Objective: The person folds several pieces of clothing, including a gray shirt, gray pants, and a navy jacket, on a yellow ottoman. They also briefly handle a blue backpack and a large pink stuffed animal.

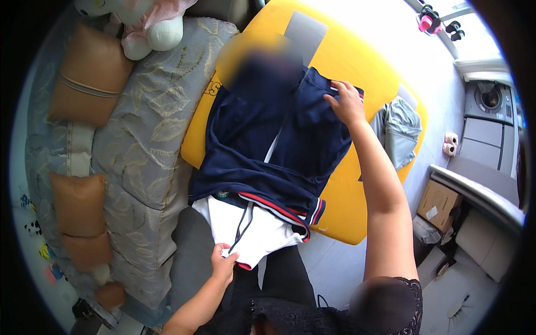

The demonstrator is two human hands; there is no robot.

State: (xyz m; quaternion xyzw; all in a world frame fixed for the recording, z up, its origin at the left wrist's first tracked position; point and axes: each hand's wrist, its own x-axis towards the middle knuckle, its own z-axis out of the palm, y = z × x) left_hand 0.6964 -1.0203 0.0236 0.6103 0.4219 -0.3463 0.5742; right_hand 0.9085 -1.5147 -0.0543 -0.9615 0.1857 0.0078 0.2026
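A navy jacket (262, 134) lies spread over a yellow surface, with red-and-white striped trim. Its white hood (245, 229), with dark drawcords, hangs toward me past the near edge of the yellow surface. My left hand (223, 263) is closed on the near edge of the white hood, beside the cord ends. Stretched out at the far right, my right hand (347, 105) rests by a striped edge of the jacket, thumb apart from the fingers. One sleeve crosses the jacket's near part, its striped cuff (316, 212) at the right. A blur hides the far left part.
The yellow padded surface (346, 218) adjoins a grey leaf-patterned sofa (145, 139) with brown cushions (92, 78) and a plush toy (162, 34). Grey-green folded cloth (397, 131) lies at the yellow surface's right edge. Farther right are a cardboard box (439, 205), pink slippers (450, 143) and a washing machine (489, 100).
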